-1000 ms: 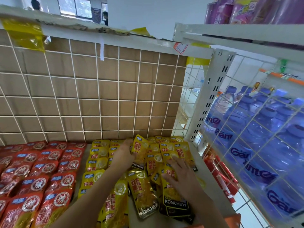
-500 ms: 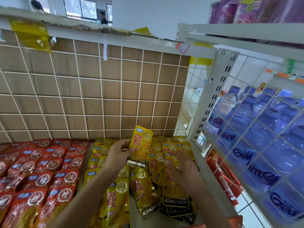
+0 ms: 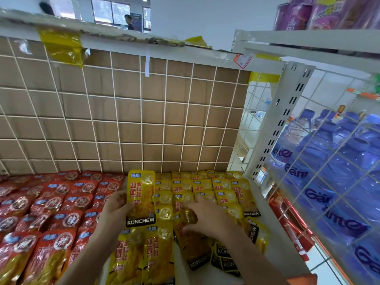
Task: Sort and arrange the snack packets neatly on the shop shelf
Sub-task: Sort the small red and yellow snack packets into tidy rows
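Note:
My left hand (image 3: 116, 208) grips a yellow KONCHEW snack packet (image 3: 141, 194) by its left edge and holds it upright above the shelf. My right hand (image 3: 205, 218) lies on the pile of yellow packets (image 3: 226, 192) at the right of the shelf, and its fingers pinch a loose yellow packet (image 3: 188, 218) there. More yellow packets (image 3: 144, 254) lie in rows below the left hand. Red snack packets (image 3: 51, 212) fill the left part of the shelf in overlapping rows.
A white wire grid over brown board (image 3: 123, 120) forms the shelf's back. A white slotted upright (image 3: 277, 124) and a wire side panel (image 3: 329, 161) close the right side, with blue water bottles (image 3: 339, 157) behind. Purple packs (image 3: 329, 13) stand on the shelf above.
My left hand has carried the yellow packet left and further up, now upright beside the red rows. My right hand has shifted left on the pile and taken hold of a loose packet.

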